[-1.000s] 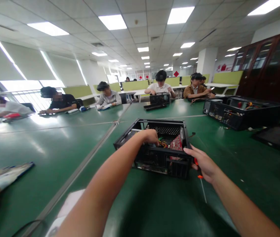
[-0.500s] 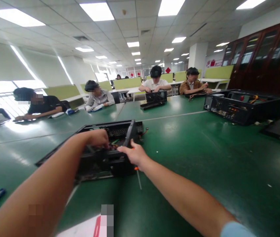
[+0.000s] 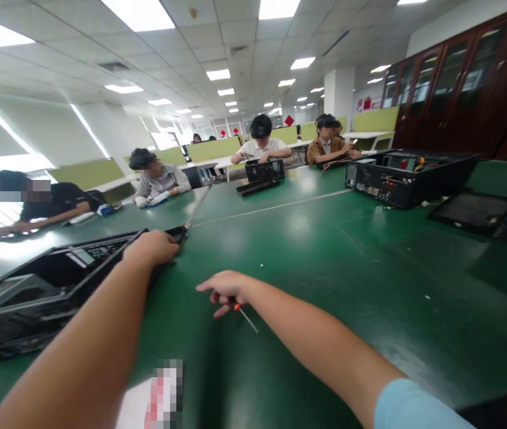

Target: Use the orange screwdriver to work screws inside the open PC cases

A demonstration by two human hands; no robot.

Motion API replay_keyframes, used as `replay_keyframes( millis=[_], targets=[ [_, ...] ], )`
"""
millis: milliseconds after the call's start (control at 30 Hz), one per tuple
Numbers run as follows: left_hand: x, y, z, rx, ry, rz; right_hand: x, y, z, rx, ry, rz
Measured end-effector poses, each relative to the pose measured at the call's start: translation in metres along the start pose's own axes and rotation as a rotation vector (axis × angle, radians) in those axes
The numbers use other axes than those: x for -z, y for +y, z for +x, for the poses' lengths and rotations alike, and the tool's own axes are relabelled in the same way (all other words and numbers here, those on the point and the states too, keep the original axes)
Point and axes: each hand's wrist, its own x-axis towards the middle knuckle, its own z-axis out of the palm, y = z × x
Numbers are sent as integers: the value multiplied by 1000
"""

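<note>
A black computer case (image 3: 84, 285), its top side uncovered, lies on the green table at the left. My left hand (image 3: 154, 249) is closed over its far right corner, and part of the case is hidden behind that forearm. To the right and apart from the case, my right hand (image 3: 225, 290) has its index finger stretched out. A screwdriver (image 3: 248, 320) with an orange collar is tucked in this hand, its thin shaft pointing down and to the right. The screwdriver's handle is mostly hidden by the fingers.
Another open computer case (image 3: 407, 179) stands at the right, beside a flat dark panel (image 3: 474, 211). Across the table a person (image 3: 262, 146) handles a smaller black case (image 3: 260, 177); other people sit nearby. A white and red item (image 3: 150, 396) lies near the front edge.
The computer case has swung round and shifted left. My right hand has let go of the case and keeps the screwdriver. My left hand has moved from the case's inside to its corner.
</note>
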Motion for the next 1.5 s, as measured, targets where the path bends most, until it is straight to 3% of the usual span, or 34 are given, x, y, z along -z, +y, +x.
replay_keyframes(
  millis=[100, 200, 267, 333, 433, 533, 600, 733, 967, 1167, 1233, 1300, 1433, 1500],
  targets=[
    [-59, 87, -36, -81, -86, -203, 59, 26, -61, 14, 71, 8],
    [-127, 161, -96, -176, -103, -439, 118, 53, -128, 50, 130, 20],
    [-163, 191, -137, -225, -136, -583, 152, 69, -169, 100, 135, 40],
    [-184, 206, -168, -272, -176, -712, 176, 80, -200, 151, 134, 66],
    [-190, 211, -191, -401, -336, -1002, 194, 89, -222, 162, 104, 14],
    [-184, 211, -194, -501, -521, -1201, 192, 93, -219, 168, 64, -115],
    [-182, 212, -191, -470, -567, -1284, 186, 94, -212, 193, 74, -139],
    [-185, 214, -184, -301, -463, -1365, 180, 94, -206, 227, 124, -129],
    [-184, 210, -181, -260, -447, -1372, 172, 96, -207, 212, 158, -152],
    [-188, 205, -175, 13, -118, -1564, 180, 102, -200, 220, 319, -493],
    [-189, 201, -171, 36, -69, -1547, 185, 103, -199, 238, 389, -580],
    [-188, 195, -167, -39, -64, -1412, 189, 102, -201, 282, 476, -700],
    [-183, 190, -167, -470, -172, -880, 189, 96, -209, 406, 635, -987],
    [-182, 192, -170, -613, -253, -702, 185, 94, -213, 445, 661, -1098]
  ],
)
